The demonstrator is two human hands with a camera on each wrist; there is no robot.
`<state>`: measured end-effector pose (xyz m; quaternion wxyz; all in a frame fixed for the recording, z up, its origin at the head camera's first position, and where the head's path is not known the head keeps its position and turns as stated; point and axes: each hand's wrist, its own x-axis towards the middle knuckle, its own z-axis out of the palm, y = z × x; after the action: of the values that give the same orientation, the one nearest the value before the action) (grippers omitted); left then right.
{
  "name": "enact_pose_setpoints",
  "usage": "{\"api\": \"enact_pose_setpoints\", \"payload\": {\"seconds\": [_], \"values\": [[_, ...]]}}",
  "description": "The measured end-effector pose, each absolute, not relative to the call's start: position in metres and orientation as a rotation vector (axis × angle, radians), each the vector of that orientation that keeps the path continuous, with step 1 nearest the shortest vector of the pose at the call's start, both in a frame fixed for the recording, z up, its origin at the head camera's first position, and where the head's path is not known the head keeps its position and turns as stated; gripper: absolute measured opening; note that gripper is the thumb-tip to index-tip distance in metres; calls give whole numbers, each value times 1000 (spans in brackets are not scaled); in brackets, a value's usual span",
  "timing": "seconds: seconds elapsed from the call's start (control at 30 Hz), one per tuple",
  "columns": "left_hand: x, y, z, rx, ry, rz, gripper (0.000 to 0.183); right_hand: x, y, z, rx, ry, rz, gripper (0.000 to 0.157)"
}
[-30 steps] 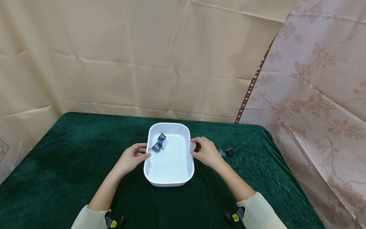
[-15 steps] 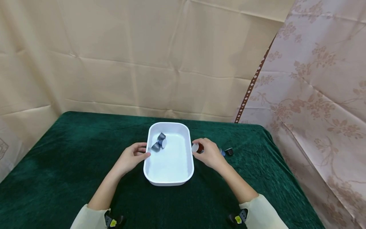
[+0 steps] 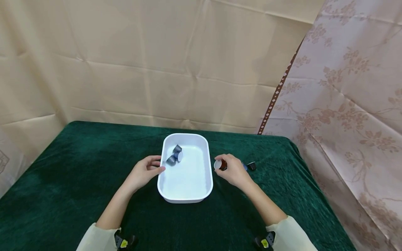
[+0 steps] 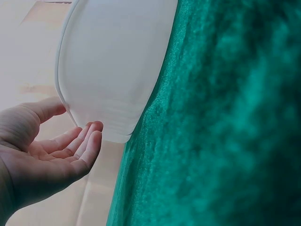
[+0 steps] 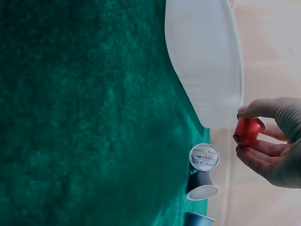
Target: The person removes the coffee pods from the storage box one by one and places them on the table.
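Note:
My right hand point(image 3: 233, 170) pinches a red coffee capsule point(image 5: 248, 131) between thumb and fingers. It is held just off the right side of a white tray point(image 3: 188, 200), its pale lid facing the tray in the head view. On the tray's left side, my left hand point(image 3: 142, 174) grips the rim, thumb at the edge and fingers against the outer wall point(image 4: 108, 94). Inside the tray, toward the back left, lie a dark grey capsule point(image 3: 177, 149), a blue capsule point(image 3: 178, 157) and a grey capsule point(image 3: 171, 160).
Right of my right hand, a black capsule point(image 3: 252, 166) and a partly hidden blue capsule point(image 3: 244, 166) lie on the dark green cloth point(image 3: 94, 157). The right wrist view also has a capsule with a printed lid point(image 5: 204, 157). A beige curtain point(image 3: 157, 69) hangs behind the table.
My right hand has drawn the red capsule from the tray's right rim a little to the right and nearer to me. The left hand stays at the tray.

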<state>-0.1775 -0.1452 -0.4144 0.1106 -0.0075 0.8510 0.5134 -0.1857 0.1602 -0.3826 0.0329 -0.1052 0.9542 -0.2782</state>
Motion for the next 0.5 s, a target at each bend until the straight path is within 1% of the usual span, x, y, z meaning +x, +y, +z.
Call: {"api": "enact_pose_setpoints", "payload": {"seconds": [0.5], "values": [[-177,-147,-415,-2,2489,1517,55,-184,167,-396,-298,2938,-853,40]]}}
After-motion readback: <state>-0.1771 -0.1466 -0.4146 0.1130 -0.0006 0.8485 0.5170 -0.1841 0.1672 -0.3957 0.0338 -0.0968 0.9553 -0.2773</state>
